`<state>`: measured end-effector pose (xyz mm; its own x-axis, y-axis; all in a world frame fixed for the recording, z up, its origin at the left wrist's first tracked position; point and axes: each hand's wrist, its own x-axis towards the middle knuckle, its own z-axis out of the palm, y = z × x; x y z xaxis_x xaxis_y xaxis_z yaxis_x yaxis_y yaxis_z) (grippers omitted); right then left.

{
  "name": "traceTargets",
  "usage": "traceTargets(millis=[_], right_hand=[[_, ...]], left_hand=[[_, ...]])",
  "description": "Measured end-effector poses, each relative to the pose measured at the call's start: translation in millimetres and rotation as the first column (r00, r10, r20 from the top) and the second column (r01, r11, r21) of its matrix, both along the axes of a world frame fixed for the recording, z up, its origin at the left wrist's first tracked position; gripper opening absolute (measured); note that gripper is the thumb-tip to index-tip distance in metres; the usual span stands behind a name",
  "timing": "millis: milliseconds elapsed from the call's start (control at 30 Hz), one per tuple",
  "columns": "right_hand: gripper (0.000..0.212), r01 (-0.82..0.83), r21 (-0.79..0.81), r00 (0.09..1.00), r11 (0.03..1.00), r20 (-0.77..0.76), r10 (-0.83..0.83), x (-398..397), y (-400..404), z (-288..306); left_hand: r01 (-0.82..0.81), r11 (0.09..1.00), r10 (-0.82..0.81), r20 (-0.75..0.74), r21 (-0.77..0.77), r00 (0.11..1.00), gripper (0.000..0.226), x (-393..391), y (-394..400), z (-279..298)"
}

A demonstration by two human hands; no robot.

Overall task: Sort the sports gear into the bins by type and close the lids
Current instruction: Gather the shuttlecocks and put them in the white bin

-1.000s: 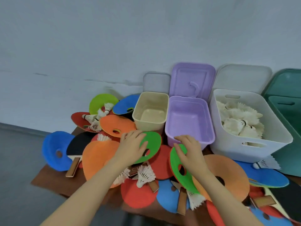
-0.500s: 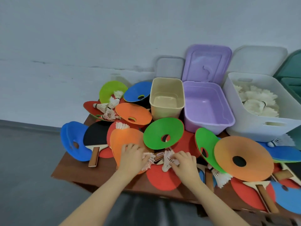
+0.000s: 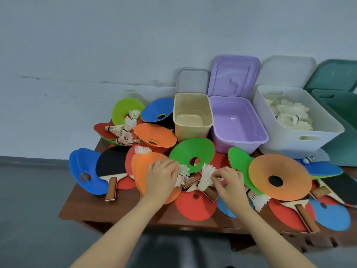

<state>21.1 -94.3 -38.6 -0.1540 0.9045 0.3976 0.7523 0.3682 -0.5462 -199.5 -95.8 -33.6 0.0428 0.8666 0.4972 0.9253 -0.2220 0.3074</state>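
1. We have two shuttlecocks at lower centre of the frame: the left shuttlecock (image 3: 182, 174) sits at the fingertips of the left hand (image 3: 161, 177), and the right shuttlecock (image 3: 206, 176) is pinched by the right hand (image 3: 230, 183). Both hands are curled closed on feathers, close together but not touching.
2. We judge the step to be shuttlecock pickup, early in the sort: most gear lies loose on the surface (image 3: 119, 211).
3. The next move calls for lifting both clear and carrying them to the white bin (image 3: 297, 144) at upper right, which already holds shuttlecocks.
4. Just under the hands lie paddle handles and the red disc (image 3: 195, 207); the green cone (image 3: 193, 153) sits right behind them and overlaps the pile, so feathers could snag.
5. The orange cone (image 3: 278, 178) and another green one stand between the hands and the white bin, so we would go over them.
6. More shuttlecocks lie in the far-left cluster (image 3: 123, 130), with one (image 3: 258, 200) below the orange cone and one (image 3: 313, 157) by the white bin.
7. The beige bin (image 3: 193, 130) and purple bin (image 3: 239, 144) are empty, and a green bin is at the right edge. All lids lean open against the wall.
8. The black paddle (image 3: 112, 165) and blue cone (image 3: 85, 171) lie at left, well clear.
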Motion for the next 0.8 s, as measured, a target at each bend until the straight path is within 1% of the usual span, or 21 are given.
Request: traceTargets(millis=[67, 167, 300, 400, 467, 600, 700, 800], right_hand=[[0.011, 0.006, 0.034, 1.000, 0.999, -0.019, -0.005, 5, 4, 14], [0.013, -0.006, 0.114, 1.000, 0.993, -0.023, 0.009, 20, 15, 35], [0.005, 0.022, 0.153, 0.998, 0.988, -0.062, -0.013, 53, 39, 57], [0.009, 0.067, 0.185, 0.994, 0.980, -0.093, -0.050, 87, 57, 67], [0.013, 0.100, 0.196, 0.991, 0.976, -0.105, -0.081, 113, 69, 73], [0.004, 0.156, 0.232, 0.983, 0.960, -0.134, -0.127, 171, 103, 81], [0.006, 0.218, 0.243, 0.969, 0.945, -0.169, -0.180, 219, 133, 87], [0.010, 0.279, 0.256, 0.956, 0.925, -0.160, -0.244, 266, 162, 95]], left_hand=[[0.023, 0.997, -0.027, 0.053, 0.079, 0.998, 0.033, 8, 10, 14], [0.076, 0.982, -0.095, 0.105, 0.171, 0.990, 0.029, 25, 30, 33], [0.150, 0.952, -0.180, 0.093, 0.265, 0.979, 0.027, 61, 66, 54], [0.189, 0.931, -0.229, 0.097, 0.311, 0.969, 0.026, 99, 96, 70], [0.203, 0.921, -0.246, 0.094, 0.332, 0.965, 0.025, 131, 119, 80], [0.225, 0.919, -0.257, 0.061, 0.323, 0.964, 0.026, 196, 161, 92], [0.236, 0.919, -0.265, 0.050, 0.316, 0.963, 0.026, 245, 189, 94], [0.227, 0.912, -0.261, 0.058, 0.342, 0.964, 0.026, 291, 215, 97]])
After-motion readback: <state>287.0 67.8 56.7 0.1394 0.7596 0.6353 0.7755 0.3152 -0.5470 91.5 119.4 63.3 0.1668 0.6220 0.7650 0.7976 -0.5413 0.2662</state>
